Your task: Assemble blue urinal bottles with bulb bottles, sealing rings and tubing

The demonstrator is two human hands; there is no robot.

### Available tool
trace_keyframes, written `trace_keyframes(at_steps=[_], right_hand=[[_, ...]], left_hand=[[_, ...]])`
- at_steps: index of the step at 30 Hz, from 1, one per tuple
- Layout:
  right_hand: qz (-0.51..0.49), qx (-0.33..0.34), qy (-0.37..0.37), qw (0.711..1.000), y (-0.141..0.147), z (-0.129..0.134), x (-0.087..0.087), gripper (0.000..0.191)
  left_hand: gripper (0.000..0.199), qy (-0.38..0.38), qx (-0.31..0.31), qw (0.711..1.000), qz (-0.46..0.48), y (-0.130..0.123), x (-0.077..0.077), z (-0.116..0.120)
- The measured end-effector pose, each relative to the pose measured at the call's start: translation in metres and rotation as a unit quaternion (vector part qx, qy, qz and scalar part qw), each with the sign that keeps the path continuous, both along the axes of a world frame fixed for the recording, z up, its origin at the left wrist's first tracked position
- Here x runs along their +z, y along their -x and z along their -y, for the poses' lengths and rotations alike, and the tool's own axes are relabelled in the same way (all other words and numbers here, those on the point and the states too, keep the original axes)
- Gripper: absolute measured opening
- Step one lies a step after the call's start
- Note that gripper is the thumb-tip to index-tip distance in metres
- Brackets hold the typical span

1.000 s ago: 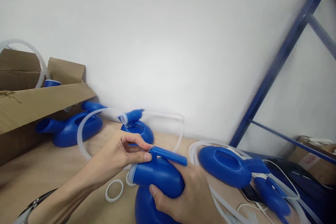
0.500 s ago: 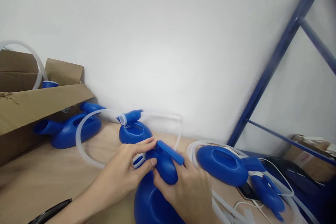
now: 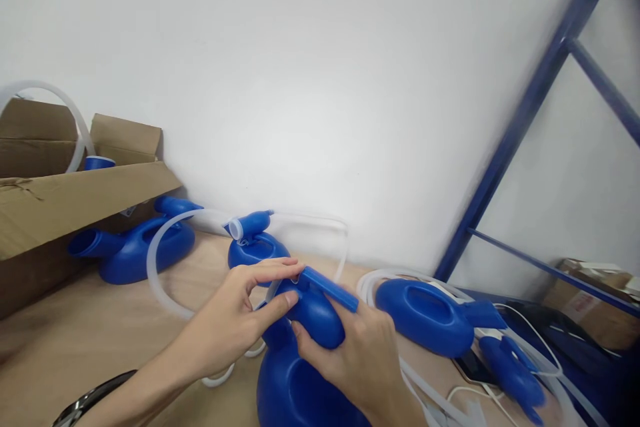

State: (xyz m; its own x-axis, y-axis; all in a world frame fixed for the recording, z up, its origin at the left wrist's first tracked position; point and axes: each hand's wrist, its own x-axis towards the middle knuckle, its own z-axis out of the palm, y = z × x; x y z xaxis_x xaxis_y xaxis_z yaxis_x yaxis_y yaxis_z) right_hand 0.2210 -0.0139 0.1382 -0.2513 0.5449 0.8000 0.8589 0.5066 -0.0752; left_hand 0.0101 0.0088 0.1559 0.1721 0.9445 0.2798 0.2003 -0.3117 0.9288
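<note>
Both hands are around a blue plastic piece point(image 3: 320, 317) with a flat bar-like handle, at the mouth of a blue bottle point(image 3: 300, 383). My right hand point(image 3: 357, 353) grips its rounded end, with fingers passing under the bar. My left hand point(image 3: 250, 307) pinches the other end between thumb and fingers. The bottle stands below the hands and its neck is partly hidden by them. White tubing point(image 3: 219, 380) shows beneath my left hand.
Blue bottles lie on the table point(image 3: 50, 360) at left point(image 3: 145, 253), centre back point(image 3: 255, 250) and right point(image 3: 425, 317). Another blue piece point(image 3: 510, 370), coiled tubes and a phone are at right. An open cardboard box point(image 3: 90, 200) stands left, a blue metal frame point(image 3: 500, 167) right.
The held blue piece has shifted slightly right, with both hands still on it. More white tubing now shows below my left hand, and the dark opening beside its fingers is no longer visible.
</note>
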Motion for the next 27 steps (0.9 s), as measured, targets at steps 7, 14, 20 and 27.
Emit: trace_keyframes(at_steps=[7, 14, 20, 27], right_hand=[[-0.079, 0.111, 0.257, 0.957, -0.019, 0.012, 0.028, 0.056], [-0.253, 0.131, 0.337, 0.897, -0.015, 0.007, 0.022, 0.072], [-0.165, 0.131, 0.401, 0.892, -0.011, 0.003, 0.010, 0.108], [0.102, 0.055, 0.500, 0.858, -0.038, -0.004, 0.001, 0.086]], left_hand=[[0.037, -0.041, -0.062, 0.996, -0.043, 0.011, 0.023, 0.000], [0.077, -0.038, -0.103, 0.984, -0.140, 0.019, 0.030, -0.001], [0.070, -0.062, -0.040, 0.969, -0.234, 0.045, 0.032, -0.013], [0.079, -0.044, 0.076, 0.946, -0.313, 0.099, 0.042, -0.048]])
